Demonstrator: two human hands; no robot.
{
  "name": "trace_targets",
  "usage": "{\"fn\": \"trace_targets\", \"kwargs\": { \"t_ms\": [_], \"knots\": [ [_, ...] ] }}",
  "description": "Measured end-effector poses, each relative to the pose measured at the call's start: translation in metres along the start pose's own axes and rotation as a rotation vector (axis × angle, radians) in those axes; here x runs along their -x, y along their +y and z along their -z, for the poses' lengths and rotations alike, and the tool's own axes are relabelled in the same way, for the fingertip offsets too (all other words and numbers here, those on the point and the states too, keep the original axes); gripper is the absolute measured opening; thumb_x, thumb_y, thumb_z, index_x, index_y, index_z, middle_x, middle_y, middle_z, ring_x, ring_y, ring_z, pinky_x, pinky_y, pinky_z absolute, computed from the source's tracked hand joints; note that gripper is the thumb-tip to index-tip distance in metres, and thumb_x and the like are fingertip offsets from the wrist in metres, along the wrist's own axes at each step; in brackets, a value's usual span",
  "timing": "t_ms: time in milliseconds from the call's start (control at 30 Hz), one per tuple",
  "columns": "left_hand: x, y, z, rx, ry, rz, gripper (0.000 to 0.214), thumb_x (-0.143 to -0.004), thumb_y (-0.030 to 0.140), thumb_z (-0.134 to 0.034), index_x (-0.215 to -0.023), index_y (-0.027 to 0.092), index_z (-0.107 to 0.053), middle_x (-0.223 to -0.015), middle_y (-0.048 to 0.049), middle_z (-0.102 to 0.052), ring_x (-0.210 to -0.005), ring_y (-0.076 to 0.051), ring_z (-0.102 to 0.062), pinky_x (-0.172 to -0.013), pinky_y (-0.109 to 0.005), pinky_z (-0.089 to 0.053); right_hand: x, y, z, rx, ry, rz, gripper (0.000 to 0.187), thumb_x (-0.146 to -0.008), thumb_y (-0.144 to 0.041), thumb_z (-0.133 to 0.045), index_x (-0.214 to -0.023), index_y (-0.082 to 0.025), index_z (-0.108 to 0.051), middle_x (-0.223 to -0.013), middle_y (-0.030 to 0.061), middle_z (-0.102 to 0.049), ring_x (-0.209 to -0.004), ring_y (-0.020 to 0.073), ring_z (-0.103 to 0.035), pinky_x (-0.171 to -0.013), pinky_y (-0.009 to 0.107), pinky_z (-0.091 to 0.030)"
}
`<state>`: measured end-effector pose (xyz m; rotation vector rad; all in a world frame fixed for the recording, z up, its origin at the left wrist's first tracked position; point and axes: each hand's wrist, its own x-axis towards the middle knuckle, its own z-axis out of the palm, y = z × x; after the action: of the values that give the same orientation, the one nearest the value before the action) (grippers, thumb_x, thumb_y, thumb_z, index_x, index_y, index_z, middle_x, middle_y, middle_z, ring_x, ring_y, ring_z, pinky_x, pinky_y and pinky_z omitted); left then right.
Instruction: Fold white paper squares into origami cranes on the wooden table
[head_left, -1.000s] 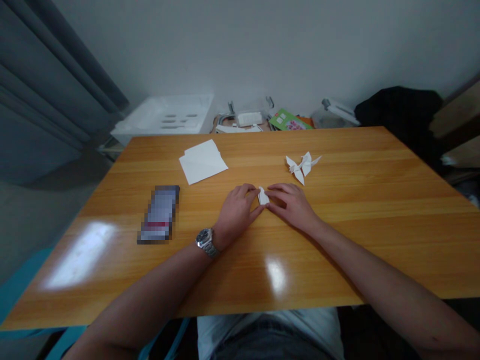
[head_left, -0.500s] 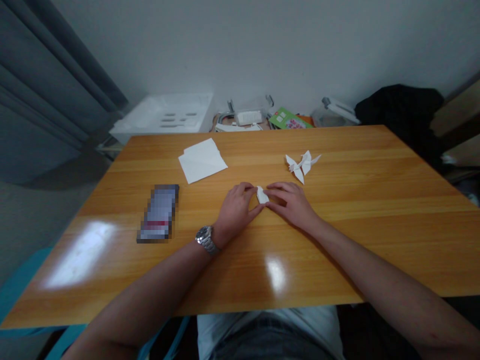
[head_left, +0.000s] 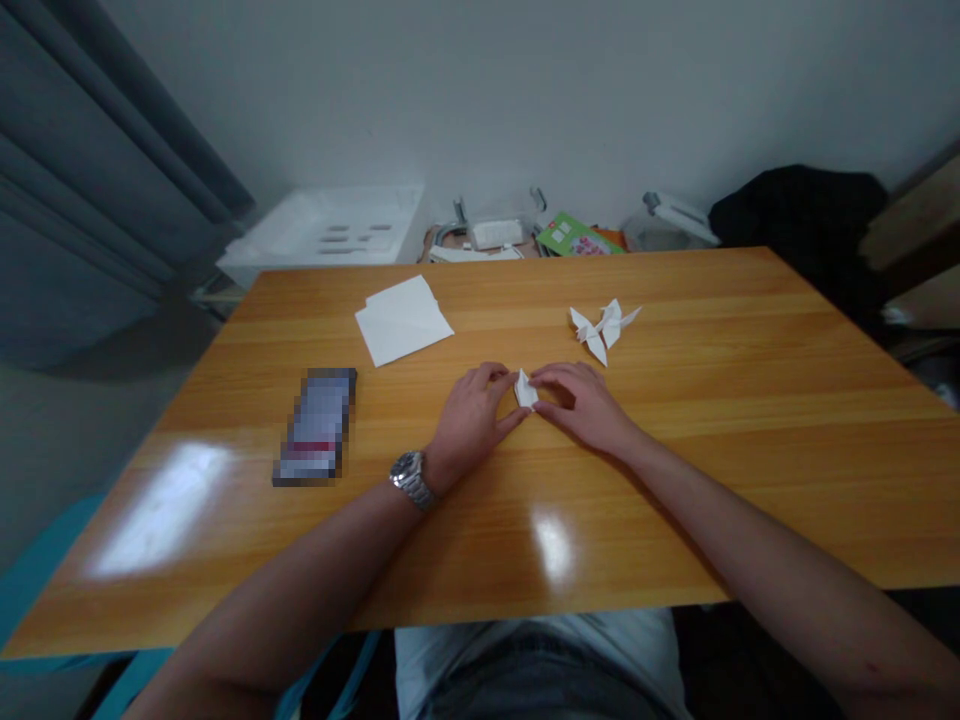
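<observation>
Now, your left hand [head_left: 471,420] and right hand [head_left: 581,405] meet at the middle of the tabletop [head_left: 712,480], with a small folded paper [head_left: 526,391] standing between them. Both grips are closed on it: your left fingers and thumb press its left side, and your right fingertips [head_left: 547,375] come in from the other side, so the two hands share the hold. Much of the paper is hidden by your fingers, so you cannot tell its exact shape from this view. A white origami crane [head_left: 600,330] sits just beyond your right hand, apart from it and untouched. Farther up and to the left lies a loose stack of white paper [head_left: 403,320], and a phone [head_left: 315,425], blurred out, lies face up near your left hand. A metal watch [head_left: 409,478] circles your left wrist. Past the far edge of the tabletop are a white plastic tray [head_left: 322,225], a green booklet [head_left: 574,237] and a black cloth [head_left: 795,215].
</observation>
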<state>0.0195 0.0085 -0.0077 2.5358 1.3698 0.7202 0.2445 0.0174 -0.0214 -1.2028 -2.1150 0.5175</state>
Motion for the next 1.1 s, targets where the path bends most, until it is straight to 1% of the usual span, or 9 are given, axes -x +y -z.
{"fn": "trace_targets", "kwargs": {
  "t_ms": [167,300,467,600,667,800,867,1100],
  "knots": [
    [-0.0007,-0.0025,-0.0026,0.065,0.009,-0.028,0.042,-0.093,0.036,-0.070,-0.131,0.019,-0.062,-0.127,-0.0103,-0.060,-0.115,-0.026,-0.059,-0.103,-0.043,-0.049,-0.0007,0.0000,-0.0013,0.000,0.025,-0.002,0.027,-0.086,-0.029,-0.077,-0.112,-0.027,-0.069,-0.120,0.0047,-0.074,-0.115,0.0288,-0.066,-0.105,0.053,-0.042],
    [-0.0014,-0.0029,-0.0032,0.123,-0.001,-0.063,0.037,-0.094,0.030,-0.069,-0.128,0.019,-0.061,-0.125,-0.0097,-0.062,-0.115,-0.025,-0.058,-0.103,-0.042,-0.049,-0.0006,0.0021,-0.0025,0.013,0.041,0.005,0.029,-0.084,-0.029,-0.079,-0.111,-0.027,-0.070,-0.120,0.0059,-0.074,-0.115,0.0296,-0.066,-0.104,0.053,-0.042],
    [-0.0014,-0.0022,-0.0016,0.172,-0.001,-0.091,0.032,-0.095,0.028,-0.068,-0.125,0.021,-0.061,-0.122,-0.0081,-0.063,-0.114,-0.025,-0.058,-0.102,-0.041,-0.048,-0.0006,0.0047,-0.0030,0.033,0.041,0.009,0.030,-0.084,-0.033,-0.079,-0.112,-0.025,-0.070,-0.120,0.0079,-0.074,-0.114,0.0301,-0.066,-0.103,0.053,-0.043],
    [-0.0020,-0.0020,-0.0008,0.214,-0.024,-0.089,0.031,-0.096,0.028,-0.067,-0.125,0.020,-0.059,-0.120,-0.0078,-0.065,-0.112,-0.025,-0.060,-0.101,-0.041,-0.049,-0.0010,0.0052,-0.0030,0.032,0.032,0.008,0.031,-0.084,-0.034,-0.080,-0.112,-0.025,-0.070,-0.121,0.0069,-0.074,-0.115,0.0293,-0.066,-0.104,0.052,-0.043],
    [-0.0024,-0.0030,-0.0020,0.239,-0.020,-0.066,0.035,-0.094,0.028,-0.069,-0.126,0.020,-0.058,-0.119,-0.0081,-0.066,-0.111,-0.025,-0.061,-0.100,-0.041,-0.050,-0.0012,0.0043,-0.0026,0.026,0.027,0.001,0.029,-0.084,-0.032,-0.080,-0.111,-0.026,-0.070,-0.120,0.0061,-0.074,-0.115,0.0289,-0.066,-0.104,0.052,-0.042],
    [-0.0025,-0.0071,-0.0064,0.275,-0.003,-0.042,0.052,-0.089,0.024,-0.074,-0.136,0.019,-0.051,-0.122,-0.0092,-0.066,-0.111,-0.025,-0.063,-0.100,-0.042,-0.051,-0.0014,0.0016,-0.0015,0.025,0.025,-0.008,0.029,-0.084,-0.030,-0.079,-0.111,-0.026,-0.070,-0.121,0.0062,-0.074,-0.115,0.0297,-0.065,-0.104,0.052,-0.042],
    [-0.0024,-0.0086,-0.0079,0.282,-0.002,-0.035,0.057,-0.088,0.023,-0.075,-0.139,0.019,-0.049,-0.121,-0.0090,-0.067,-0.110,-0.024,-0.064,-0.100,-0.042,-0.051,-0.0013,0.0008,-0.0011,0.021,0.026,-0.005,0.029,-0.083,-0.030,-0.079,-0.110,-0.026,-0.069,-0.120,0.0059,-0.074,-0.114,0.0296,-0.066,-0.103,0.052,-0.042],
    [-0.0033,-0.0060,-0.0051,0.354,-0.017,-0.051,0.052,-0.088,0.019,-0.074,-0.135,0.022,-0.051,-0.117,-0.0050,-0.070,-0.105,-0.020,-0.066,-0.098,-0.038,-0.051,-0.0013,0.0020,-0.0013,0.007,0.036,-0.001,0.029,-0.082,-0.031,-0.081,-0.108,-0.026,-0.068,-0.119,0.0050,-0.075,-0.113,0.0285,-0.066,-0.103,0.050,-0.042]
  ]
}}
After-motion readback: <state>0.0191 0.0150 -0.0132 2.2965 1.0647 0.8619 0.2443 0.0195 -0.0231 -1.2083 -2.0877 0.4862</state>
